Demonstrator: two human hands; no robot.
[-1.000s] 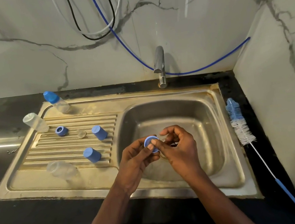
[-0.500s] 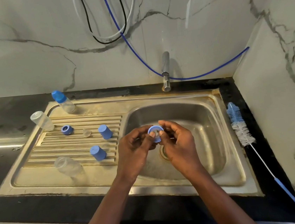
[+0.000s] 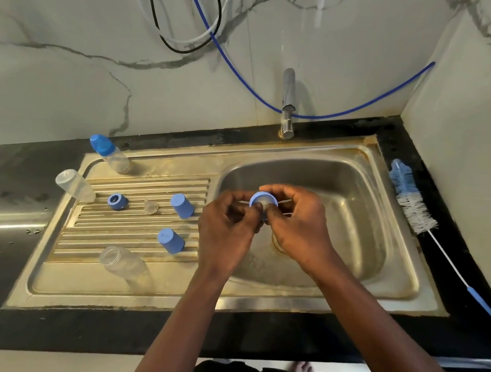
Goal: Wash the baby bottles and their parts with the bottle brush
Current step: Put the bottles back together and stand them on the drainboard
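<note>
Item 1. Blue round plastic screw ring point(image 3: 261, 198): held above the basin of the stainless steel sink point(image 3: 344, 180), near its left wall. The left hand point(image 3: 228, 230) and the right hand point(image 3: 300, 225) meet at it, and each pinches its lower rim between thumb and curled fingertips. Something pale and clear shows inside the ring; what it is cannot be told.

Item 2. Ribbed steel drainboard point(image 3: 105, 232), left of the basin, carries:
- clear plastic baby bottle with blue cap point(image 3: 110, 153), upright at the back edge;
- clear uncapped plastic bottle point(image 3: 75, 186), at the left edge;
- clear open-mouthed plastic bottle point(image 3: 123, 262), at the front;
- second blue screw ring point(image 3: 117, 201), on the ribs;
- small clear silicone teat point(image 3: 150, 207), just right of that ring;
- two blue tapered plastic caps, one point(image 3: 182, 206) near the basin and one point(image 3: 170, 241) in front of it.

Item 3. Long bottle brush with blue and white bristles, wire stem and blue handle point(image 3: 412, 197): lies on the black stone counter point(image 3: 9, 188) right of the sink, untouched by either hand.

Item 4. Chrome tap point(image 3: 288, 104) behind the basin; thin blue hose point(image 3: 223, 59) along the marble wall.
</note>
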